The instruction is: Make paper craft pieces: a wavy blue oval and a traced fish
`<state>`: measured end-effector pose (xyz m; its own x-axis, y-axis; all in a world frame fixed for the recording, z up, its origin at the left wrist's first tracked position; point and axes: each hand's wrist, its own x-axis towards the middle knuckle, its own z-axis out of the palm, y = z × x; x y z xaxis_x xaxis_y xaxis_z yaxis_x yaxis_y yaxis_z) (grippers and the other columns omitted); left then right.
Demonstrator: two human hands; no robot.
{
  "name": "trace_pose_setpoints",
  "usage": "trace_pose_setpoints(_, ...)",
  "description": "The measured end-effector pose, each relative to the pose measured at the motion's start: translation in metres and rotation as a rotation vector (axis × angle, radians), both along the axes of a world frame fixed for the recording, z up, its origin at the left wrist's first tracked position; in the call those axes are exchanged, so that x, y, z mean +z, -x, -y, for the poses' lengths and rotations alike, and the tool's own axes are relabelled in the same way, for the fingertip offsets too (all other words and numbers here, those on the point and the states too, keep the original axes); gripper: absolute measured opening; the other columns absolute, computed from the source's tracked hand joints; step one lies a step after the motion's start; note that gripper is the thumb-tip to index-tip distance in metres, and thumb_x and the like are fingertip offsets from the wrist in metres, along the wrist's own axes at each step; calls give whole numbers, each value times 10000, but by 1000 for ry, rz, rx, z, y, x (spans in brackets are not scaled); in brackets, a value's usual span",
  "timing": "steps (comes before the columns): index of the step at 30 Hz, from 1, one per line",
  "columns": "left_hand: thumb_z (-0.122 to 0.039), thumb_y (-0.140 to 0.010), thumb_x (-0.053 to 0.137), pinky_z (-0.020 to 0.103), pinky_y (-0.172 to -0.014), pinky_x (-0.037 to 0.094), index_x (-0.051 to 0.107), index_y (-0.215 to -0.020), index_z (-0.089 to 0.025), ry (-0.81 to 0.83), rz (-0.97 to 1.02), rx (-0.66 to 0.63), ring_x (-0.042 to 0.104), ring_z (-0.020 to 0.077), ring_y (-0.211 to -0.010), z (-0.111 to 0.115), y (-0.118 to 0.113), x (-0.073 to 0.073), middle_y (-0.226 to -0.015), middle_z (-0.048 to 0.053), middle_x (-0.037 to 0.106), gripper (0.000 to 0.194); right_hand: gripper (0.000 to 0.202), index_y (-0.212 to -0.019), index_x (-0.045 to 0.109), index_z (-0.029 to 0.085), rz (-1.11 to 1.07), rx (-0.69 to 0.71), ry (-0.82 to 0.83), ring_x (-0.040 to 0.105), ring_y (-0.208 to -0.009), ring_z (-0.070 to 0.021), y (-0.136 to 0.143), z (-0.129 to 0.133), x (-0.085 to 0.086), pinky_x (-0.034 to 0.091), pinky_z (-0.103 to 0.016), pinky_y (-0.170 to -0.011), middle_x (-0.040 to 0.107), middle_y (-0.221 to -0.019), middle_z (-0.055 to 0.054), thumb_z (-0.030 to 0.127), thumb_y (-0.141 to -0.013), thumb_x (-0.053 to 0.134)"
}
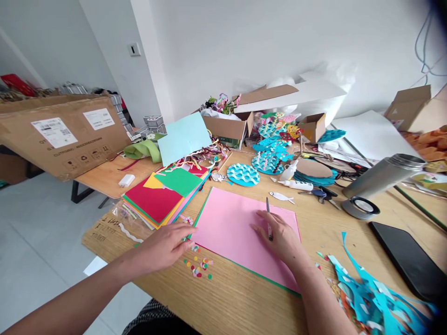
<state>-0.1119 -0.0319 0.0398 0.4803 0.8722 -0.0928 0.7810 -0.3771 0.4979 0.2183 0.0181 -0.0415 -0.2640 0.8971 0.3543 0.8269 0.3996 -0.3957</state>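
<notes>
A pink sheet of paper [233, 223] lies flat on the wooden table, with green and red edges showing beneath it. My left hand [167, 244] is at its left edge, fingers stretched out and thumb apart, holding nothing. Over the right part of the sheet, my right hand [279, 232] has its fingers loosely bent around a dark-tipped pen [268, 205]. The pen passes behind the index finger and shows again above the thumb. Small coloured paper dots [199, 269] are scattered by the near left edge of the sheet.
A stack of coloured paper [157, 200] lies left. Behind are a blue wavy disc [243, 174], glue bottles [296, 184], and keys [319, 194]. At right stand a steel flask [380, 177], its lid [361, 208], a phone [408, 256] and blue scraps [373, 293].
</notes>
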Motion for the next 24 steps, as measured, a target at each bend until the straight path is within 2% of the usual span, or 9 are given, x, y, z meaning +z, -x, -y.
trace_pose_setpoints(4, -300, -795, 559, 336, -864, 485, 601, -1152, -153, 159, 305, 252, 617, 208, -965, -36, -12, -12, -1101, 108, 661, 388, 323, -1132, 580, 206, 2, 0, -10, 615, -1019, -266, 0, -1, 0, 502, -415, -874, 664, -1088, -113, 392, -875, 519)
trace_pose_setpoints(6, -288, -722, 631, 351, -892, 462, 613, -1087, -136, 281, 514, 399, 593, 223, -999, -56, -21, -15, -1075, 112, 654, 396, 331, -1128, 579, 197, 2, 3, -14, 617, -1013, -265, 0, -1, -1, 503, -414, -875, 667, -1082, -117, 405, -879, 514)
trace_pose_setpoints(8, -296, -691, 658, 348, -935, 429, 594, -1098, -147, 302, 577, 456, 546, 229, -1088, -73, -30, -17, -1171, 113, 607, 438, 346, -1130, 577, 186, 0, 5, -19, 618, -1015, -267, 0, -1, -1, 503, -414, -878, 669, -1079, -122, 416, -880, 512)
trace_pose_setpoints(10, -310, -676, 672, 338, -934, 423, 574, -1106, -164, 333, 614, 493, 524, 227, -1125, -87, -37, -19, -1247, 111, 559, 464, 347, -1131, 578, 184, -7, 5, -26, 619, -1018, -266, 0, -1, -2, 505, -411, -877, 670, -1081, -124, 414, -881, 510)
trace_pose_setpoints(14, -366, -648, 692, 317, -816, 465, 552, -1062, -198, 449, 677, 577, 529, 228, -1120, -104, -46, -21, -1274, 99, 527, 468, 325, -1122, 595, 203, -33, -8, -36, 623, -1023, -262, 0, 0, -1, 513, -403, -868, 679, -1071, -112, 400, -878, 512)
trace_pose_setpoints(17, -403, -589, 741, 310, -764, 468, 546, -1018, -214, 525, 714, 620, 550, 221, -1069, -113, -47, -20, -1164, 75, 590, 508, 315, -1110, 605, 204, -42, -9, -32, 625, -1026, -261, 1, 0, 0, 514, -402, -871, 683, -1062, -111, 386, -865, 527)
trace_pose_setpoints(24, -366, -482, 833, 285, -667, 443, 539, -905, -189, 677, 782, 643, 613, 151, -718, -125, -45, -19, -801, 8, 654, 545, 321, -1120, 591, 181, -22, -7, -14, 613, -1049, -265, 0, -1, 0, 498, -406, -899, 673, -1086, -124, 376, -877, 512)
